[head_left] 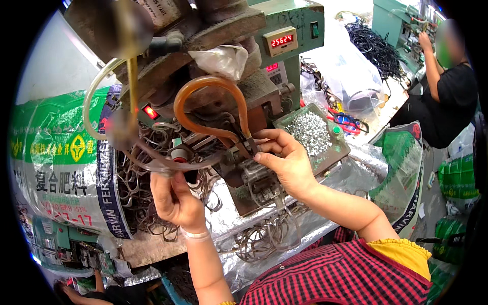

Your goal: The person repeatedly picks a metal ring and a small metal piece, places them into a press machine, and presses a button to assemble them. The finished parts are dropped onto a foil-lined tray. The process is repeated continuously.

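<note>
My left hand (178, 201) is raised left of the press, thumb and fingers closed on a translucent brownish strip (190, 165) that runs right toward the press's work point. My right hand (290, 160) is at the front of the press, thumb and forefinger pinching a small dark piece (250, 146) at the lower end of an orange-brown loop (208, 84). The loop stands up in front of the worn metal press (223, 25). Just under my right fingers sits the metal fixture (256, 175). Fingers partly hide where strip, loop and fixture meet.
A tray (335, 155) of small silvery metal parts stands right of the press. Grey-brown loops fill a printed woven sack (61, 162) on the left; more loops (267, 236) lie at the front edge. Black strips (373, 51) are piled behind. A co-worker (452, 86) sits far right.
</note>
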`<state>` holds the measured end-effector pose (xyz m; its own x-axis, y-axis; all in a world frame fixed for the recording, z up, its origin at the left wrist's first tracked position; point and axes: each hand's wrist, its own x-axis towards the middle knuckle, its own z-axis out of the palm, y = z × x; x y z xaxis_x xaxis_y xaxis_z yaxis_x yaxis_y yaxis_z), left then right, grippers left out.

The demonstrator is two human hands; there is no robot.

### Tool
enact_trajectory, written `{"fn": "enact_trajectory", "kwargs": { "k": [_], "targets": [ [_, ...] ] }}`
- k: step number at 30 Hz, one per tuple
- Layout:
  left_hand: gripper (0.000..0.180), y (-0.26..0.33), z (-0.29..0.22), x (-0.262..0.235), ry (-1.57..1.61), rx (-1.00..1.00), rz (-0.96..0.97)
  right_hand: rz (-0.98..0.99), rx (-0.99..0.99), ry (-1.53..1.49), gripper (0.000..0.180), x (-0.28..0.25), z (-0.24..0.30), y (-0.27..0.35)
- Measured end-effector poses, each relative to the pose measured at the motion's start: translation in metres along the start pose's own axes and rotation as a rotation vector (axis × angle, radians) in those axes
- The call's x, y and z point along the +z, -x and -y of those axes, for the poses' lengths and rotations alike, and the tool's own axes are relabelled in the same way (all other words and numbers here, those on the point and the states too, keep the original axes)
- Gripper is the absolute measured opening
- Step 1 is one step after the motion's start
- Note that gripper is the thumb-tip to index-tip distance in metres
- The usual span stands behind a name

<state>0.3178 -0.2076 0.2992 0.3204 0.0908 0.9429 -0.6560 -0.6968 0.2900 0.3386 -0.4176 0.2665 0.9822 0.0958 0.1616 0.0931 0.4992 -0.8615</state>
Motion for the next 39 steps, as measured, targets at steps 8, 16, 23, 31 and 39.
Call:
{"fn": "enact_trajectory", "kwargs": {
  "k": [8, 16, 23, 31, 39],
  "targets": [
    [0.027, 0.046, -0.022, -0.001, 0.019, 0.055, 0.181, 0.148, -0.235, 0.645, 0.039, -0.048, 0.031, 0.013],
    [0.025, 0.042, -0.029, 0.040, 0.059, 0.332, 0.360, -0.361, -0.491, 1.564, 0.019, -0.148, -0.026, -0.009],
    [0.025, 0.051, -0.019, 0.048, 0.097, 0.337, 0.326, -0.385, -0.528, 1.399, 0.009, -0.145, -0.003, -0.026],
    [0.015, 0.045, -0.017, 0.035, 0.121, 0.338, 0.396, -0.394, -0.528, 1.203, 0.013, -0.152, -0.014, -0.026],
    [0.021, 0.082, -0.030, -0.031, -0.249, -0.067, 0.180, -0.372, -0.290, 0.881, 0.016, -0.163, -0.014, -0.001]
  ]
}}
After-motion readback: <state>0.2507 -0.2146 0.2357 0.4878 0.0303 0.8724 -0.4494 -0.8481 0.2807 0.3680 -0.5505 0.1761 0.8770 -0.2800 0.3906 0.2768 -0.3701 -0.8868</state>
